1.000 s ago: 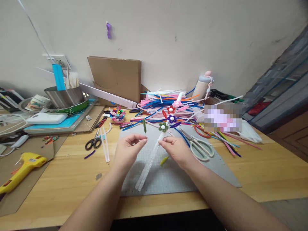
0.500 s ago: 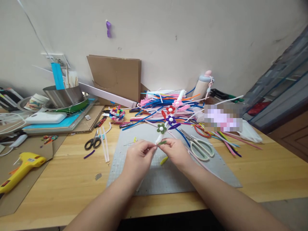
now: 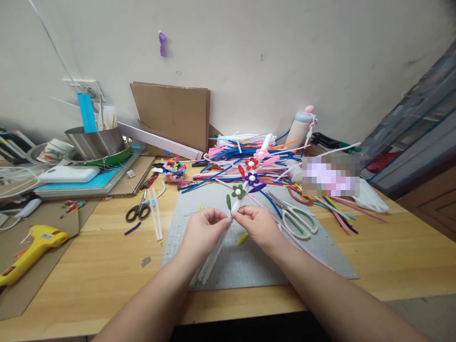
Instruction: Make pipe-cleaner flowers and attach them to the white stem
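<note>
A white fuzzy stem (image 3: 236, 205) slants away from me, carrying pipe-cleaner flowers: a green flower (image 3: 238, 191), a purple flower (image 3: 251, 178), a red flower (image 3: 251, 164) and a pink flower (image 3: 261, 154). Coloured leaves stick out beside them. My left hand (image 3: 206, 230) pinches the thin wire of a green leaf (image 3: 228, 202) against the stem. From the other side, my right hand (image 3: 258, 227) grips the stem just below the green flower, its fingertips almost touching the left ones. A yellow-green leaf (image 3: 242, 238) shows beneath my hands.
Under my hands lies a grey cutting mat (image 3: 285, 266), with pale-handled scissors (image 3: 301, 223) on its right. Black scissors (image 3: 138, 210) and a yellow glue gun (image 3: 33, 251) are to the left. Behind, pipe cleaners (image 3: 231, 149) are heaped near a bottle (image 3: 301, 128).
The green leaf has turned from lying toward the right hand to standing upright left of the stem. My left fingers have shifted slightly, and the stem's lower part now shows below them.
</note>
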`<act>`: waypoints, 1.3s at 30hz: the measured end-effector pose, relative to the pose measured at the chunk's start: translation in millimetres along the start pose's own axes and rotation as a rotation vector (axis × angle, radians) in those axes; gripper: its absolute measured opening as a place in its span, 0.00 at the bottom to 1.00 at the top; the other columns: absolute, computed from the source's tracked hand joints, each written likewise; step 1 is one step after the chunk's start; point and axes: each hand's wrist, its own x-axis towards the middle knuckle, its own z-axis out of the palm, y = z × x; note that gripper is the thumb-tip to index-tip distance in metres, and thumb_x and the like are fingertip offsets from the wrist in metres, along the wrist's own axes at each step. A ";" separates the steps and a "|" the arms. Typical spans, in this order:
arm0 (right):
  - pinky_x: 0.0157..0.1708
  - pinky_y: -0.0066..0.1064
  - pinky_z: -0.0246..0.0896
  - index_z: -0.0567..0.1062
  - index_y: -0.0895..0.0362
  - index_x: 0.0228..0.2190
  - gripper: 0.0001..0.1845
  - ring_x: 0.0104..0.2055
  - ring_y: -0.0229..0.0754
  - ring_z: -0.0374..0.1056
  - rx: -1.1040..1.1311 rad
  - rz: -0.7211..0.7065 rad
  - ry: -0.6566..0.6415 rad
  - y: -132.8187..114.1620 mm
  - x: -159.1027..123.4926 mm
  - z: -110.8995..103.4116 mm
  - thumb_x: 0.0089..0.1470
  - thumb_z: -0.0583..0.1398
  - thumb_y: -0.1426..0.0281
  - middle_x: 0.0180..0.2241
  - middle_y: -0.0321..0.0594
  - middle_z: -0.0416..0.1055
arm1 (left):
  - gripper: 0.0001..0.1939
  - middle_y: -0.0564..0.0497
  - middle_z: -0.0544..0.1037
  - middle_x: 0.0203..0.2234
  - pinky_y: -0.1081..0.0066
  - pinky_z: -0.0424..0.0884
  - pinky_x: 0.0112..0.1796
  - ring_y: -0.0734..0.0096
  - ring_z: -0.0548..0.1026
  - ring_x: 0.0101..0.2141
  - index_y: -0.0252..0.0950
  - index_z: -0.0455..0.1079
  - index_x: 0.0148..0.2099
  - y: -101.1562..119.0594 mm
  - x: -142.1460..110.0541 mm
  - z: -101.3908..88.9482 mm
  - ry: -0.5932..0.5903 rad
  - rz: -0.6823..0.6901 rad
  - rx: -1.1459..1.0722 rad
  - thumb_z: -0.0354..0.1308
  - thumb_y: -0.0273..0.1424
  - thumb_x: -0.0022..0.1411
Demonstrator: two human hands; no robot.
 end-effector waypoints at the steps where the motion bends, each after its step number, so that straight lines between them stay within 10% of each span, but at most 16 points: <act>1: 0.21 0.26 0.43 0.68 0.59 0.20 0.19 0.21 0.32 0.47 0.001 -0.001 0.000 0.5 0.0 0.5 0.47 0.57 0.55 0.17 0.30 0.53 | 0.10 0.55 0.68 0.15 0.75 0.57 0.21 0.78 0.62 0.18 0.33 0.68 0.24 -0.9 -0.2 0.2 0.017 0.025 0.025 0.61 0.35 0.45; 22: 0.19 0.25 0.40 0.68 0.60 0.19 0.18 0.19 0.30 0.46 0.035 0.059 -0.040 -5.6 -2.0 0.2 0.45 0.60 0.57 0.15 0.29 0.53 | 0.07 0.52 0.73 0.22 0.72 0.59 0.28 0.72 0.67 0.25 0.38 0.71 0.25 -6.3 -5.2 -2.6 0.114 0.454 0.438 0.57 0.33 0.53; 31: 0.13 0.23 0.33 0.64 0.58 0.17 0.19 0.12 0.27 0.40 0.311 0.149 -0.150 -2.8 -1.4 -3.7 0.44 0.61 0.57 0.09 0.24 0.48 | 0.13 0.54 0.68 0.20 0.77 0.56 0.20 0.79 0.62 0.19 0.33 0.65 0.28 -1.3 1.6 -5.0 -0.076 -0.046 -0.204 0.58 0.39 0.50; 39: 0.13 0.23 0.34 0.65 0.59 0.17 0.18 0.12 0.27 0.42 0.285 0.125 -0.138 -2.7 -1.3 -5.5 0.45 0.61 0.58 0.09 0.24 0.49 | 0.15 0.53 0.71 0.20 0.78 0.57 0.21 0.77 0.69 0.22 0.32 0.64 0.28 -0.3 -1.3 -2.9 -0.225 -0.142 -0.216 0.62 0.39 0.47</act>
